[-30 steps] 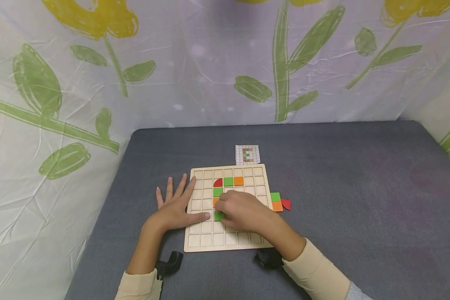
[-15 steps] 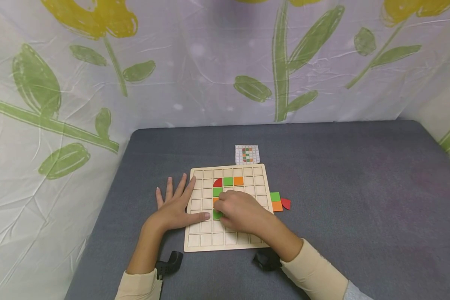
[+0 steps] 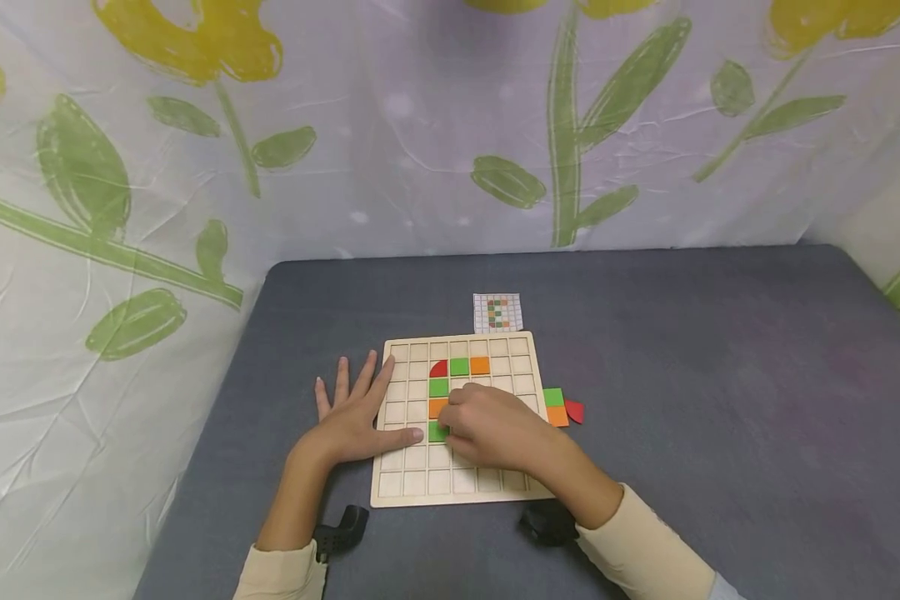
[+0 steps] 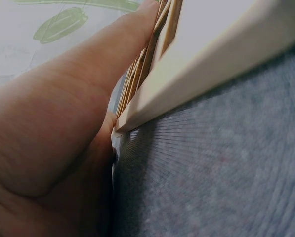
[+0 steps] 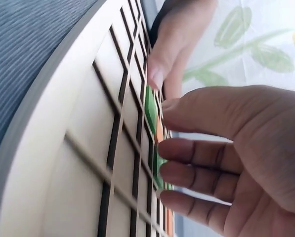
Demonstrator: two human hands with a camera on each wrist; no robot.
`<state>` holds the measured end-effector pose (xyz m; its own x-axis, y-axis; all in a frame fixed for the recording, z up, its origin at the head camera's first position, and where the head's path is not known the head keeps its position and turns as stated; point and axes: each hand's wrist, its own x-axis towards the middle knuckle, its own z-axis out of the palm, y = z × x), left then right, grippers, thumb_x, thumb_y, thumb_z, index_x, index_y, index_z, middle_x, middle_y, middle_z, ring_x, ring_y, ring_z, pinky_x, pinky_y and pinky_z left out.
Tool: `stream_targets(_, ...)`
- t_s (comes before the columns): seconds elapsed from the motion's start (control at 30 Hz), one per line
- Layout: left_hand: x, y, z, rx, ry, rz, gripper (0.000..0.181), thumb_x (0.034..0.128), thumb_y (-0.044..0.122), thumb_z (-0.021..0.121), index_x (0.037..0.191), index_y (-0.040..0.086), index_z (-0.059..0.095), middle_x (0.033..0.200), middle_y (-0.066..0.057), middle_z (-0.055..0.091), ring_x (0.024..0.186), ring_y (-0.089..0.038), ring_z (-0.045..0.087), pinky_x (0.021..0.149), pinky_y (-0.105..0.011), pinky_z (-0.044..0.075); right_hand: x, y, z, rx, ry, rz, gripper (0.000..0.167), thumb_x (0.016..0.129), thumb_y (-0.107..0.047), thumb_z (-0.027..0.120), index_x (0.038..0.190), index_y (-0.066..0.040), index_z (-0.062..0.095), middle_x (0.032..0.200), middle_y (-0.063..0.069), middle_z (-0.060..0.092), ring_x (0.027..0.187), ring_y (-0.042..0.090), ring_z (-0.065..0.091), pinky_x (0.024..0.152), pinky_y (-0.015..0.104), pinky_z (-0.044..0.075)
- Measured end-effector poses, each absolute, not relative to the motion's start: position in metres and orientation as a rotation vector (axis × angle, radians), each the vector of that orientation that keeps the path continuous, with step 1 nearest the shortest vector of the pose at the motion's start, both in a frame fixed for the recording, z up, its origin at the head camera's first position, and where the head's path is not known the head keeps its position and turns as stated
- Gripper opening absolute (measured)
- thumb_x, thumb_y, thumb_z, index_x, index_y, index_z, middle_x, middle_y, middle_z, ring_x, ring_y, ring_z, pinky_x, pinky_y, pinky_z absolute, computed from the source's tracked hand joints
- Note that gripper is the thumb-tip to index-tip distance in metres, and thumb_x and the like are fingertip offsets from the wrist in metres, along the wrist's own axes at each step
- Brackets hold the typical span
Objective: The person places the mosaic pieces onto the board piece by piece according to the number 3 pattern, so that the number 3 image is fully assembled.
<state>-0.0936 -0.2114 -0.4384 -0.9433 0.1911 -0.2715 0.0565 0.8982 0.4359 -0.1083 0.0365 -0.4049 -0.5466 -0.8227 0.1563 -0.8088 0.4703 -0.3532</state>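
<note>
A wooden grid board point(image 3: 412, 483) lies on the table. My left hand point(image 3: 348, 423) is spread at its left side, thumb on the board and the other fingers at or beyond the edge. My right hand point(image 3: 495, 425) is over the middle, its bent fingertips on a green square tile point(image 5: 159, 168), which the hand hides in the head view. Left of these fingertips, an orange tile point(image 3: 438, 407) and a lower green tile point(image 3: 437, 431) sit in one column. Above them are another green tile point(image 3: 438, 387), a red quarter-round tile point(image 3: 438, 368), a top green tile point(image 3: 459, 367) and a top orange tile point(image 3: 480, 366).
Right of the board lie a loose green tile point(image 3: 553, 397), a loose orange tile point(image 3: 557, 416) and a loose red quarter-round point(image 3: 574, 412). A small printed pattern card point(image 3: 497, 313) is behind the board. Black wrist devices point(image 3: 342, 532) show below both forearms. A flowered curtain hangs behind.
The lower green tile, slightly askew at first, now sits square in its cell. My right hand has shifted a little right, uncovering more of the orange tile. My left hand stays put.
</note>
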Motion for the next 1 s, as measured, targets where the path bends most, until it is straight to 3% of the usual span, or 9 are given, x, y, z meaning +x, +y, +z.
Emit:
stream_targets(0.37,-0.094,-0.212,-0.44,0.195,2.766,0.629,0.12,0.0754,0.078,0.065,0.163,0.021,0.008,0.168,-0.01,-0.003,0.147,-0.042,-0.021,0.106,-0.066,-0.023,-0.106,0.105,-0.4,-1.431,2.741,-0.727,0.011,0.084,-0.001,0.073,0.091,-0.01,0.074,0.084,-0.003,0.063,0.076,0.011,0.054,0.067,0.029,0.049)
stream_targets(0.73,-0.095,-0.212,-0.446,0.179,2.772,0.629,0.121,0.0737,0.081,0.064,0.163,0.023,0.007,0.168,-0.007,-0.004,0.147,-0.039,-0.023,0.105,-0.063,-0.026,-0.11,0.176,-0.404,-0.986,2.827,-0.704,0.029,0.08,-0.013,0.085,0.106,-0.009,0.074,0.089,-0.006,0.061,0.079,0.013,0.055,0.067,0.033,0.048)
stream_targets(1.0,-0.096,-0.212,-0.449,0.183,2.784,0.627,0.122,0.0736,0.082,0.064,0.163,0.023,0.007,0.168,-0.008,-0.004,0.147,-0.04,-0.023,0.105,-0.062,-0.026,-0.115,0.194,-0.412,-0.92,2.832,-0.703,0.033,0.077,-0.017,0.088,0.105,-0.008,0.073,0.088,-0.007,0.057,0.081,0.013,0.055,0.068,0.037,0.049)
